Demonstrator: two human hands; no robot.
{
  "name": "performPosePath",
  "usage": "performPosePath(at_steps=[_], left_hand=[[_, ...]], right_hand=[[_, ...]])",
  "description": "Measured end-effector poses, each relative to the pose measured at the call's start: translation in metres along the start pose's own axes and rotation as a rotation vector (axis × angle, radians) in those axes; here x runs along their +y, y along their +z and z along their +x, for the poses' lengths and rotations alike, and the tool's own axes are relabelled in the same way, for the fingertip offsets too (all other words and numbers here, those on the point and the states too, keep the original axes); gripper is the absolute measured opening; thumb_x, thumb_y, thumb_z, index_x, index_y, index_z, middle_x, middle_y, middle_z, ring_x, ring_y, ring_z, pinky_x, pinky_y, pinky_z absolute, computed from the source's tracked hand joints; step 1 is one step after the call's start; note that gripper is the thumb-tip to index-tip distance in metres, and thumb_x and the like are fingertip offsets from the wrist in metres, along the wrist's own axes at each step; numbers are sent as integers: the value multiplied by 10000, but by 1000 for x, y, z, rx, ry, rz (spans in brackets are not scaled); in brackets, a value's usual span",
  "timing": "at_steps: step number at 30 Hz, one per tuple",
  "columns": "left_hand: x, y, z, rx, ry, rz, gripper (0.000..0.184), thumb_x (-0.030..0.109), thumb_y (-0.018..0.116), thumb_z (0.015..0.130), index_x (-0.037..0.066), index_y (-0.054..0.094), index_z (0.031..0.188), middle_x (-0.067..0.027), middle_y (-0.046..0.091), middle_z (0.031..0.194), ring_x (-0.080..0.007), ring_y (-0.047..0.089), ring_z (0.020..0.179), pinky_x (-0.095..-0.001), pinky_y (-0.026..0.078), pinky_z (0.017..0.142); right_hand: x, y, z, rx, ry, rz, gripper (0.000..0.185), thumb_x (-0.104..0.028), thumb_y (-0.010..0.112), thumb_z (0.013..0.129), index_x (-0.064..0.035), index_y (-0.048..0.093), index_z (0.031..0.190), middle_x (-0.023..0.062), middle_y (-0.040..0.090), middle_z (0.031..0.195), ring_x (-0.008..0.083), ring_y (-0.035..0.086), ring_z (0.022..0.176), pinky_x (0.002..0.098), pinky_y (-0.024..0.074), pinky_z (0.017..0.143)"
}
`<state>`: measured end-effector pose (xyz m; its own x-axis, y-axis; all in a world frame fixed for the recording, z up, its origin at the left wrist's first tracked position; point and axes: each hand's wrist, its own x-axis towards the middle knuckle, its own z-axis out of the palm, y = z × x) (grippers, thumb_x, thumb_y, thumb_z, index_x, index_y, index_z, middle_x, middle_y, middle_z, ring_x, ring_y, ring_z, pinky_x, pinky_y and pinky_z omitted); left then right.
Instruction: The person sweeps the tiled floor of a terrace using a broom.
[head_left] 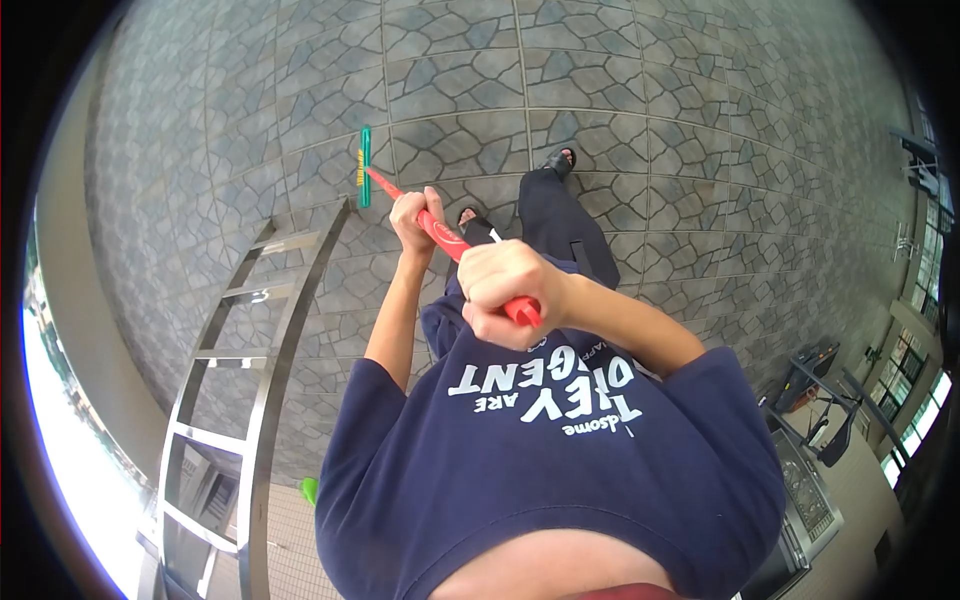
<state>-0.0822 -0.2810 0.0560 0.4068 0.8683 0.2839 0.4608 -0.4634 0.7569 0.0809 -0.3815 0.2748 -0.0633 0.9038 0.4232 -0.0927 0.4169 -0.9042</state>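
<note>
Both hands grip the red pole of a long-handled floor brush, which has a green bar head and yellow bristles along one side. My left hand is wrapped round the pole lower down, nearer the head. Close to my chest, my right hand is closed round the top, and the red end pokes out beneath it. The pole slants away to the left, and the head appears to rest on the stone-patterned floor.
A metal ladder-like frame stands close on my left. My feet, in dark sandals, are on the floor. Something green shows behind on the left. At the right are a dark metal-framed object and windows.
</note>
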Motion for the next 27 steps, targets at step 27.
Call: performPosePath(at_steps=[27], left_hand=[[243,176,-133,-340,72,-502,367,86,659,933,-4,497,616,-130,480,565,-280,446,507,-409,373,541]], right_hand=[[-164,-50,-191,143,12,-444,289,-57,675,659,-97,408,555,54,464,511,281,507,473,386,377,482]])
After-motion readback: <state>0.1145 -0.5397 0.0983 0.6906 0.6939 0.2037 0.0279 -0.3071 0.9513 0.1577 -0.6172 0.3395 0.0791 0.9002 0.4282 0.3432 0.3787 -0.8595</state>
